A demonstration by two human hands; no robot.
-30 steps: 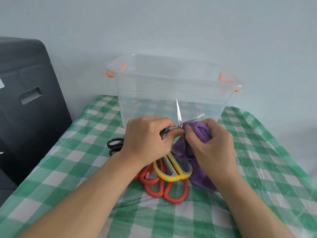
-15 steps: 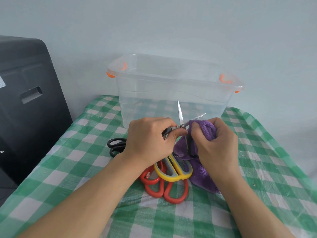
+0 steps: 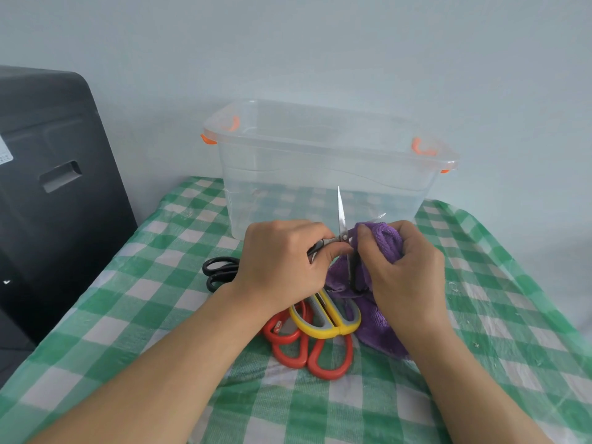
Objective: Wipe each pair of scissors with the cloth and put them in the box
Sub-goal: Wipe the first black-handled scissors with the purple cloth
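Left hand [image 3: 282,264] grips opened small scissors [image 3: 341,219] by the handles, right hand [image 3: 403,267] pinches purple cloth [image 3: 381,238] round the blade beside that grip.

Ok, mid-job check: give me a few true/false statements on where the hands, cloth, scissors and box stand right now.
1. The left hand holds open scissors by the handle. True.
2. The purple cloth lies untouched on the table. False: the right hand grips it against one blade.
3. Scissors already lie in the clear box. False: none show inside.
4. Yellow-handled scissors lie over red-handled scissors. True.
5. Black-handled scissors lie left of the hands. True.
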